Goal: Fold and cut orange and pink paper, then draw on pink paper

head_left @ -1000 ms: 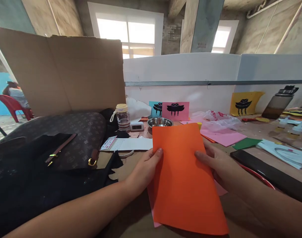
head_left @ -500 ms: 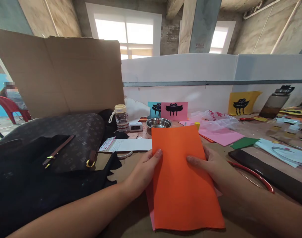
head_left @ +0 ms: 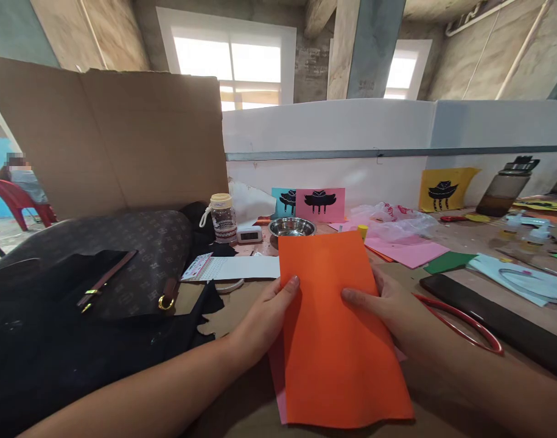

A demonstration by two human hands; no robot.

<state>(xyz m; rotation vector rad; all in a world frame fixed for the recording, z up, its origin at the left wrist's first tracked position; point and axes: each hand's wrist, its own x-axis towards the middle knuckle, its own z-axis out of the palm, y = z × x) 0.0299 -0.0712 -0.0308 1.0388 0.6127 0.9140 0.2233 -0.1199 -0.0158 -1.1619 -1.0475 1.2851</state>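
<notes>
Held the orange sheet (head_left: 337,359) above the counter (head_left: 470,240), low in mid-view, grasping it with the left hand (head_left: 269,307) at nine o'clock and the right hand (head_left: 385,301) at three, with pink paper (head_left: 277,386) peeking out behind! From the sheet, spotted a metal bowl (head_left: 292,227) at eleven, a patterned bag (head_left: 148,249) and tall cardboard (head_left: 154,137) at ten, a bottle (head_left: 504,188) at two! Caught a pale partition (head_left: 333,131) at twelve, a window (head_left: 255,64) above at eleven.

A bag (head_left: 150,243) slumps before the cardboard (head_left: 159,140); over on my far left a person (head_left: 29,180) sits on a red chair (head_left: 11,198). A jar (head_left: 223,224) stands beside a white gadget (head_left: 249,234), near a bowl (head_left: 292,229), and off to my right stands a bottle (head_left: 506,188).
</notes>
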